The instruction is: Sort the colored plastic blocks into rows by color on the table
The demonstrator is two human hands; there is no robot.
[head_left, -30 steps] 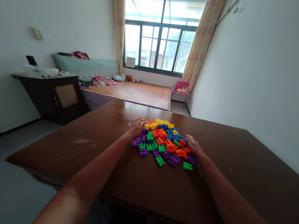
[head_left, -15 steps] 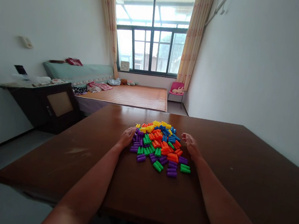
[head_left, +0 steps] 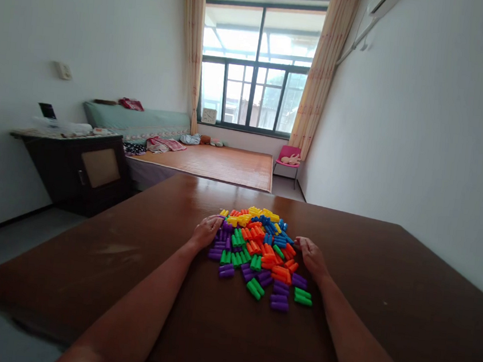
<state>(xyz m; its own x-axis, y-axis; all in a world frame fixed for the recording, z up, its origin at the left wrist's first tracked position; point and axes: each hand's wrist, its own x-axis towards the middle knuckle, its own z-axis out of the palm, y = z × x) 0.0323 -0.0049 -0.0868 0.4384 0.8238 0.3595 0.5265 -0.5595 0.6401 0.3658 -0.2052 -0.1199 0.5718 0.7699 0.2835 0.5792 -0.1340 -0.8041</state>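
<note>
A heap of small plastic building pieces, each like short tubes joined side by side, lies on the brown table. Purple pieces [head_left: 279,303] and green pieces [head_left: 255,289] are nearest me, orange pieces [head_left: 281,274] sit mid-heap, and blue pieces [head_left: 279,241] and yellow pieces [head_left: 264,213] lie toward the back. My left hand [head_left: 207,230] rests at the heap's left edge, fingers stretched out beside the purple pieces. On the opposite side, my right hand [head_left: 311,255] is open, its fingertips close to the blue and orange pieces. Neither hand visibly holds a piece.
The table [head_left: 126,290] extends to both sides of the heap. Beyond it stand a bed [head_left: 235,163], a dark cabinet [head_left: 100,169] at left and a pink chair [head_left: 288,153] below the window.
The view has tilted up, so the table and heap appear lower. My right hand has come slightly nearer to me along the heap's edge; my left hand stays by the purple pieces.
</note>
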